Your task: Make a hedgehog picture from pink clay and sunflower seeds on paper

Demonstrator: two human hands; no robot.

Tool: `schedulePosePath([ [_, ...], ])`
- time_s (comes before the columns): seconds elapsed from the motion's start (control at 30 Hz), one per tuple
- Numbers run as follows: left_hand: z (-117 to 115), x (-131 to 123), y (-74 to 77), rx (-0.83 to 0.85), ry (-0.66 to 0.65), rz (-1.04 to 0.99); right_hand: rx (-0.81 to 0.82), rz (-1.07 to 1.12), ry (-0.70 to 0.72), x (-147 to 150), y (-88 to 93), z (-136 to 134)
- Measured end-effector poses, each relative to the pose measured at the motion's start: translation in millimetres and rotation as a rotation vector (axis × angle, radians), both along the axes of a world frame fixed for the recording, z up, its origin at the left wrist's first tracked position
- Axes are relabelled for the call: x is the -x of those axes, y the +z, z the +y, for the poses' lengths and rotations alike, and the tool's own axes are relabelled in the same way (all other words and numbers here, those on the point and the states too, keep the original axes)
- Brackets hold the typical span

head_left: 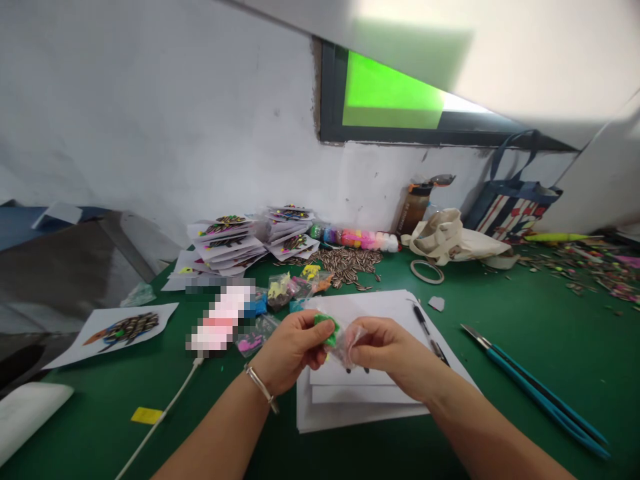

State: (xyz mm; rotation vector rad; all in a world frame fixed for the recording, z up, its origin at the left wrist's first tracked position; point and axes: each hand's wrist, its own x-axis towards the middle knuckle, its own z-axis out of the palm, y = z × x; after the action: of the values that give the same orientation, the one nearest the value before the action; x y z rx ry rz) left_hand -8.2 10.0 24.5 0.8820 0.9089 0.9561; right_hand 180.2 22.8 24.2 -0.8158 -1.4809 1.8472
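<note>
My left hand (297,343), with a bracelet at the wrist, pinches a small clear plastic bag with green clay-like material (327,329) in it. The bag's clear end (345,343) is between the thumb and fingers of my right hand (380,347). Both hands are above a stack of white paper (360,407), whose top sheet shows a few dark marks partly hidden by the hands. A black pen (424,325) lies on the paper's right side. To the left are small bags of coloured material, one of them pink (250,342) and one yellow (279,288).
Blue tweezers (545,393) lie at right on the green table (520,293). Behind are striped seeds (345,265), a tape roll (427,271), a bottle (416,207) and a tote bag (510,203). Decorated sheets (227,250) are piled back left; a cable (170,407) crosses the front left.
</note>
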Motion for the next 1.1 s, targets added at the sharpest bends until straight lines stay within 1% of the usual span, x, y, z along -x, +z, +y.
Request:
schedulePosePath([
  [0.1,-0.7,-0.1,-0.1,-0.011,-0.043,-0.015,-0.009,0.042,0.015,-1.7,-2.6,0.6],
  [0.2,-0.3,0.8,-0.1,-0.008,-0.040,-0.036,-0.006,0.063,-0.002,-3.0,-4.6,2.2],
  [0.33,0.9,2.6,0.7,-0.001,-0.006,-0.037,-0.033,-0.001,0.007,-4.3,-4.5,4.6],
  [0.5,2.0,4.0,1.2,-0.018,-0.013,-0.032,-0.098,-0.126,-0.058,-4.6,-5.4,6.1],
  [0.57,2.2,4.2,0.9,-0.026,-0.012,-0.007,-0.118,-0.147,-0.052,-4.1,-5.8,5.8],
  [0.73,2.4,2.5,-0.4,-0.066,0.029,0.117,-0.116,-0.082,-0.024,-0.1,-4.1,3.8],
  [0.8,2.2,1.7,-1.3,-0.080,0.056,0.129,-0.118,-0.036,-0.030,1.8,-2.8,3.1],
  [0.87,2.0,1.4,-2.3,-0.106,0.045,0.113,-0.110,-0.019,-0.054,3.0,-1.7,2.9],
  [1.0,1.4,1.8,-3.7,-0.178,-0.033,0.100,-0.116,-0.041,-0.175,3.4,-1.1,3.3],
  [1.1,0.6,1.4,-2.6,-0.183,-0.051,0.130,-0.129,-0.044,-0.188,2.7,-2.6,3.8],
])
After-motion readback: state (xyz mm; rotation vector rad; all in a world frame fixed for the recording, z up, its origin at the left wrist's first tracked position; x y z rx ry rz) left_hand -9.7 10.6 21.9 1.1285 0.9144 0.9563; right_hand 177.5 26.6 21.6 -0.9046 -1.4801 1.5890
